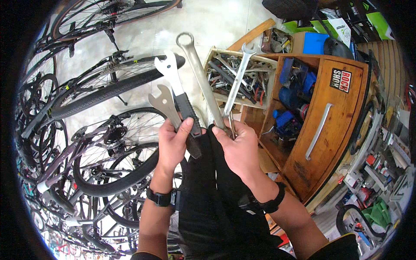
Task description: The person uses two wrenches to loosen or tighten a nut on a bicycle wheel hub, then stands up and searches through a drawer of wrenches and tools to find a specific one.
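My left hand is closed around two flat open-end wrenches side by side. One is a bright silver cone wrench with a black grip; the other is a duller grey cone wrench. In my right hand are a long combination wrench with its ring end up and a second combination wrench with its open jaw up. Another thin metal piece shows at those right fingers, too covered to name. Both hands are held apart, above my black-trousered legs.
Ahead, a shallow wooden tray holds a jumble of wrenches and pliers. To the right stands a wooden cabinet with blue items on its open shelf. Bicycles, including a near tyre, crowd the left. A wooden strip lies behind the tray.
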A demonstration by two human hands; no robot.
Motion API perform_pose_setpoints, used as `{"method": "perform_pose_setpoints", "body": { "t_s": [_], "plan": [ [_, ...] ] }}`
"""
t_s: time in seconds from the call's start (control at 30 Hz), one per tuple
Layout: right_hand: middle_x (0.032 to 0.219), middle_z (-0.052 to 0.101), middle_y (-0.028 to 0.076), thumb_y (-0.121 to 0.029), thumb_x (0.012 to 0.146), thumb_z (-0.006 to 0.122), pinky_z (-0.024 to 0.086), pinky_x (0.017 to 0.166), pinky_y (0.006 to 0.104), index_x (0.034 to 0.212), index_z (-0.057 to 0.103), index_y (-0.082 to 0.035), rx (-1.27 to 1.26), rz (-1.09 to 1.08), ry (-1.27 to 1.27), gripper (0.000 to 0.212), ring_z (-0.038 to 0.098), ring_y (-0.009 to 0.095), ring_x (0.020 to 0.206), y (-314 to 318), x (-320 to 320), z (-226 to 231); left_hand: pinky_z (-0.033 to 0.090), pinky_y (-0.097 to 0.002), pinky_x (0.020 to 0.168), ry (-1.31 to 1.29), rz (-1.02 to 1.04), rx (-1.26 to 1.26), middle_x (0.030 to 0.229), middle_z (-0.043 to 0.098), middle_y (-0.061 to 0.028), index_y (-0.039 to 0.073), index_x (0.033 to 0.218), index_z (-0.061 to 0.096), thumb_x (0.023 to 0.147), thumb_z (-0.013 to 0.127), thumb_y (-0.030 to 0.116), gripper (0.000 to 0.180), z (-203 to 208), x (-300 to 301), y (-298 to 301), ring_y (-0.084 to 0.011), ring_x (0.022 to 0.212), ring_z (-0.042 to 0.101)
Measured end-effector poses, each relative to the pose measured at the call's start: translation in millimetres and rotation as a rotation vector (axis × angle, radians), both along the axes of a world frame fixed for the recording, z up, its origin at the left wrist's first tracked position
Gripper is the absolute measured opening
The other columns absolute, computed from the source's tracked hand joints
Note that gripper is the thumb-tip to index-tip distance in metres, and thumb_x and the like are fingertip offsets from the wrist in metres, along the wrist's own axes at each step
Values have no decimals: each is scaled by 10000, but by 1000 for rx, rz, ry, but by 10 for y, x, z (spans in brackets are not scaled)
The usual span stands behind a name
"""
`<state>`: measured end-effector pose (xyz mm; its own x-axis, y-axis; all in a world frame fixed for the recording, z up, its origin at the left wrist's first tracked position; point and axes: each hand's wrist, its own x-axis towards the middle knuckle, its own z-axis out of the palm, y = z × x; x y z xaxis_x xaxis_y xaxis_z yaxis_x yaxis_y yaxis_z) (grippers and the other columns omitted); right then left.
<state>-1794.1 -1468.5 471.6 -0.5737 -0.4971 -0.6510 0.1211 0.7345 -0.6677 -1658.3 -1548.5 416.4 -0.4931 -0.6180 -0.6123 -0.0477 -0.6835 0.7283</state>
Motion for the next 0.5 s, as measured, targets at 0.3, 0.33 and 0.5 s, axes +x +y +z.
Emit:
{"method": "perform_pose_setpoints", "body": {
  "t_s": [0.3,0.33,0.5],
  "plan": [
    [728,664,149,-137,844,668,458,620,318,944,676,2,-14,-20,-4,171,578,186,613,-18,-65,42,546,-281,679,3,-32,-37,945,650,-111,-51,1048,564,956,553,147,218,4,-131,-37,-185,743,666],
    [716,658,151,-132,849,662,454,610,318,946,672,4,-69,-41,19,168,563,188,598,-12,-59,19,547,-281,679,6,-38,-35,945,649,-112,-51,1046,564,956,552,144,215,3,-142,-43,-186,743,667],
    [704,654,152,-137,852,659,450,602,326,913,659,18,17,-46,-11,166,557,197,583,41,-130,15,549,-281,678,-11,-44,9,940,647,-113,-54,1043,566,956,551,141,214,0,-167,-17,-186,741,667]
  ]
}}
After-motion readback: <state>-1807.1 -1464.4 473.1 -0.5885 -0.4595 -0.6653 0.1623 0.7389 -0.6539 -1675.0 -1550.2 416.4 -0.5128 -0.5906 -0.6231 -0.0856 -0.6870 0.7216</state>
